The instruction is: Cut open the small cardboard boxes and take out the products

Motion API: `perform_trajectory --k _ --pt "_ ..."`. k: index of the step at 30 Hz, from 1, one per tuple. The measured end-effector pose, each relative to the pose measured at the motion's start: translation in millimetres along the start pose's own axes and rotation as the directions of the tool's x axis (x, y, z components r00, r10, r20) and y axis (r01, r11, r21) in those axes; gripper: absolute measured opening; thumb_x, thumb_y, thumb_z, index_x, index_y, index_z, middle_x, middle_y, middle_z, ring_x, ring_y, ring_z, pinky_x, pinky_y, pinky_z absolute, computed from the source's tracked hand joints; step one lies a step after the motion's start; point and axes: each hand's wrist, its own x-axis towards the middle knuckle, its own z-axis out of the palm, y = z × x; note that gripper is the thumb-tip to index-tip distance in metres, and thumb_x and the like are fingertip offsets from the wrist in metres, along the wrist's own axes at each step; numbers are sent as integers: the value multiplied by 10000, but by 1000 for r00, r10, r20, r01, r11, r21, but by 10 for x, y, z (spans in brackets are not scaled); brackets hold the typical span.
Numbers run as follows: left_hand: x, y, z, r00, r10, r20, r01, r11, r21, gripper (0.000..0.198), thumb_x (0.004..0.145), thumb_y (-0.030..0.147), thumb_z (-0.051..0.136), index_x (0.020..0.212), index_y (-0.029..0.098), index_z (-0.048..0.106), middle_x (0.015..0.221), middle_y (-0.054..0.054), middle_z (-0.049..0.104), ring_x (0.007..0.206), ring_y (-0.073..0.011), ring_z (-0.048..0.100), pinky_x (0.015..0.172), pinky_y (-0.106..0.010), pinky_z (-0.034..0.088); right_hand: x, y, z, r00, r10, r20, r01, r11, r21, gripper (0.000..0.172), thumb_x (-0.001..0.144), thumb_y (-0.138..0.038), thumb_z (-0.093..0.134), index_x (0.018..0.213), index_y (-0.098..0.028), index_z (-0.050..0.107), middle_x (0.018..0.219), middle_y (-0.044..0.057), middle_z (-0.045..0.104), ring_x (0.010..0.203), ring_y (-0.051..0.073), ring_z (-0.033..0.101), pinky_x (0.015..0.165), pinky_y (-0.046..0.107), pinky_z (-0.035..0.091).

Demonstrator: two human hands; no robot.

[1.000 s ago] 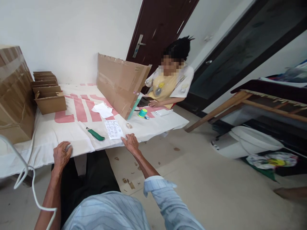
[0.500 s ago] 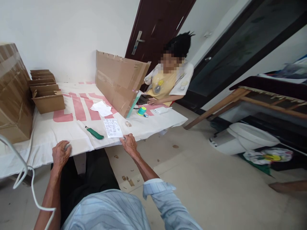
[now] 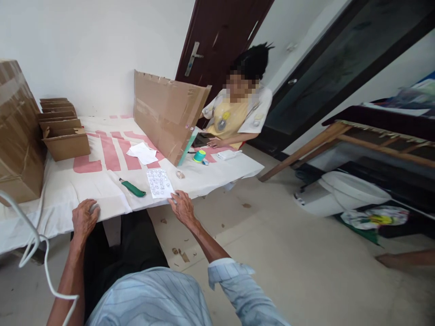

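My left hand (image 3: 84, 218) rests on the near edge of the cloth-covered table, fingers loosely bent and thumb apart, holding nothing. At the same edge, farther right, my right hand (image 3: 182, 207) has its fingers stretched out, with the fingertips at the near right corner of a sticker-like white sheet (image 3: 159, 183) printed with rows of small round marks. A green utility knife (image 3: 134, 188) lies left of the sheet, between my hands. Just beyond the sheet's right side is a small brownish roll or coil (image 3: 180, 174), too small to name surely.
A large cardboard box (image 3: 18, 136) and a row of small open cartons (image 3: 67, 144) stand left. An upright cardboard panel (image 3: 170, 113) separates white papers (image 3: 142, 154) from a seated person (image 3: 234, 113). A teal-and-yellow tape roll (image 3: 199, 156) lies right. A white cable (image 3: 47, 267) hangs front left.
My right hand's fingers have extended a little farther over the sheet's corner. The sheet sits slightly nearer the table edge. My left hand stays in place; the view has shifted slightly.
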Motion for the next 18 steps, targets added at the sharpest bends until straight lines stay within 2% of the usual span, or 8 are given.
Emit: perform_trajectory --k 4,6,7,9,11,12,14,18 --pt "1 -5 -2 1000 -5 12 5 1000 -4 343 889 439 568 1058 238 788 1257 -104 803 1220 -350 723 1123 -509 539 -83 57 -3 998 20 -62 -13 994 106 346 1059 -363 516 1225 -194 768 1457 167 630 1358 295 552 1193 403 419" --pt "2 -9 -2 1000 -6 16 6 1000 -5 343 889 435 569 1060 234 788 1254 -108 801 1223 -356 722 1131 -520 533 -79 84 -20 989 111 -100 -87 971 221 326 1040 -392 546 1182 -179 748 1405 178 659 1320 293 595 1171 400 445" --pt "3 -11 -1 1000 -6 16 6 1000 -4 338 888 430 572 1060 235 787 1252 -107 801 1225 -356 721 1136 -523 530 -59 94 -29 974 206 -92 -167 933 320 322 1021 -412 580 1183 -177 728 1378 176 677 1300 294 617 1151 401 466" --pt "7 -14 0 1000 -4 12 4 1000 0 327 886 422 574 1059 239 784 1250 -104 801 1229 -356 718 1141 -528 527 8 103 -37 910 414 22 -360 763 537 336 969 -437 658 1183 -180 688 1299 162 725 1229 296 675 1071 400 531" --pt "10 -14 -3 1000 5 11 -5 1000 1 324 888 425 571 1054 241 780 1245 -104 802 1228 -354 719 1139 -524 531 90 92 -23 833 516 200 -501 552 667 287 939 -419 695 1100 -183 671 1143 138 776 1065 282 746 923 380 601" --pt "11 -12 -5 1000 10 12 -10 1000 1 324 891 430 569 1051 243 779 1240 -103 804 1225 -352 720 1134 -518 536 125 80 -7 811 518 270 -537 479 695 233 937 -397 696 1031 -186 664 1044 121 789 963 265 767 843 359 620" --pt "11 -4 -13 1000 14 16 -14 1000 0 324 894 437 566 1047 244 776 1228 -100 808 1211 -345 727 1124 -502 545 165 52 32 805 485 343 -554 407 726 159 945 -343 686 904 -196 642 870 82 782 780 214 764 721 309 626" --pt "8 14 -28 1000 3 20 -3 1000 -1 330 893 435 564 1056 243 778 1235 -98 808 1209 -337 730 1137 -491 540 117 39 74 801 441 406 -547 262 795 162 917 -225 713 802 -207 600 710 20 739 628 132 718 636 215 608"
